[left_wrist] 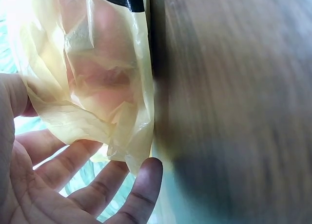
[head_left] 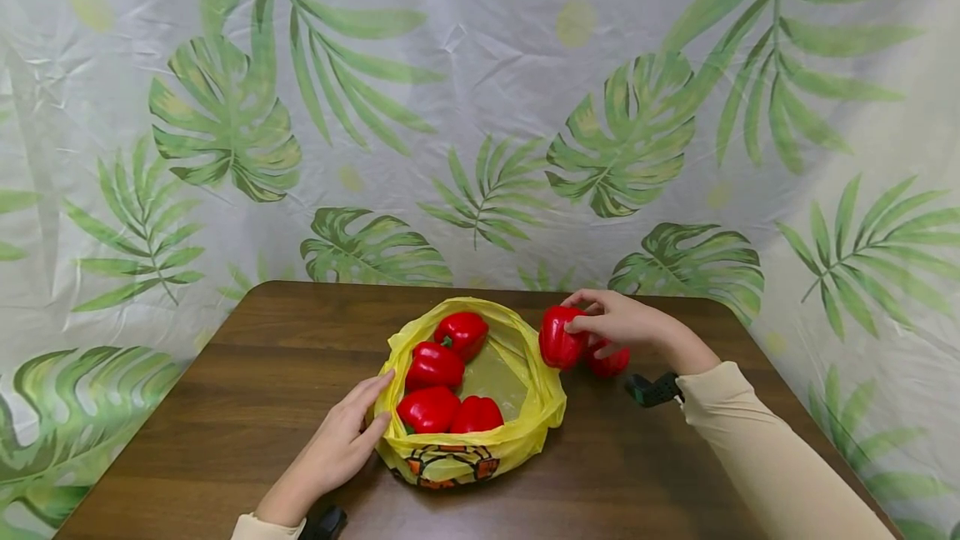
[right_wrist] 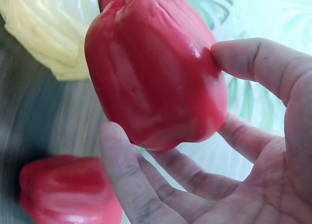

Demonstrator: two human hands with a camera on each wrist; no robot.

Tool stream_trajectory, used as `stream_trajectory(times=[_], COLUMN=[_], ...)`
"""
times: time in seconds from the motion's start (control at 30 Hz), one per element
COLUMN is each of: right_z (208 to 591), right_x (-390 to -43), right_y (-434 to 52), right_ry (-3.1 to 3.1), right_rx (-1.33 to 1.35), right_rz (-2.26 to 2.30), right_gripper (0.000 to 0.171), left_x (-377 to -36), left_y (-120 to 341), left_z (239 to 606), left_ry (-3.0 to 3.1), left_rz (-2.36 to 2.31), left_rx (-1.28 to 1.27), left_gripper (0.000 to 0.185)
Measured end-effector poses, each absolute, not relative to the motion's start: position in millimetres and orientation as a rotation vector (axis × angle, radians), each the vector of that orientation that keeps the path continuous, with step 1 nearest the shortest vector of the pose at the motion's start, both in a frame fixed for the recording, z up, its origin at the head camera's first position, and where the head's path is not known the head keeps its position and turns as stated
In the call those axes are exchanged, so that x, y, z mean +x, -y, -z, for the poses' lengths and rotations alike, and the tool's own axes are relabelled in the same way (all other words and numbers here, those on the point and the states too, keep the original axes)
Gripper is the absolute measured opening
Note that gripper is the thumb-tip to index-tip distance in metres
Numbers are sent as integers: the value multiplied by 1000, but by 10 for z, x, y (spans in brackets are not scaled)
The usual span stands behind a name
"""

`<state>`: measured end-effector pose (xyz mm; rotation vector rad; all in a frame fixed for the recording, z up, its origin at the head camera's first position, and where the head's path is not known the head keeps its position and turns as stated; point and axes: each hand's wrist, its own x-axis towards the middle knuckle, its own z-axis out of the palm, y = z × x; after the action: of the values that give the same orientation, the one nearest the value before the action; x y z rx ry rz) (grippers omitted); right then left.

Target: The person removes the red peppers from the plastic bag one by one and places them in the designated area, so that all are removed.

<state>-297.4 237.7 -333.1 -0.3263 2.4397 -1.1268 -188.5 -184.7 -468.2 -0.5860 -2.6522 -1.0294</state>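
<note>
A yellow plastic bag (head_left: 551,419) stands wide-mouthed on the table, with several red bell peppers (head_left: 433,367) inside, mostly on its left and front. My left hand (head_left: 337,448) rests against the bag's left side, fingers extended and touching the plastic; the left wrist view shows them loosely spread by the bag's wall (left_wrist: 131,102). Just right of the bag's rim, my right hand (head_left: 621,322) holds another red bell pepper (head_left: 557,340) between thumb and fingers, raised over the table. Partly behind that hand, one more red bell pepper (head_left: 609,362) lies on the table, plainer in the right wrist view.
The brown wooden table (head_left: 247,407) reaches back to a leaf-print curtain (head_left: 480,107). Its surface extends left and right of the bag. A black wrist strap (head_left: 654,390) is on the right wrist, and another (head_left: 326,522) is on the left.
</note>
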Motion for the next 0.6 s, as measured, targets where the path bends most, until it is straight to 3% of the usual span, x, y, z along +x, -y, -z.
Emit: stream_trajectory(times=[0.6], right_z=[3369], right_x=[-3153], right_y=[-2881], right_ry=[-2370], right_rx=[-248], right_rz=[1265], right_gripper=[56], left_x=[-1882], left_y=[1847], left_z=[4691], left_ry=[2646], left_rz=[1012], left_rx=[-583], left_gripper=[57])
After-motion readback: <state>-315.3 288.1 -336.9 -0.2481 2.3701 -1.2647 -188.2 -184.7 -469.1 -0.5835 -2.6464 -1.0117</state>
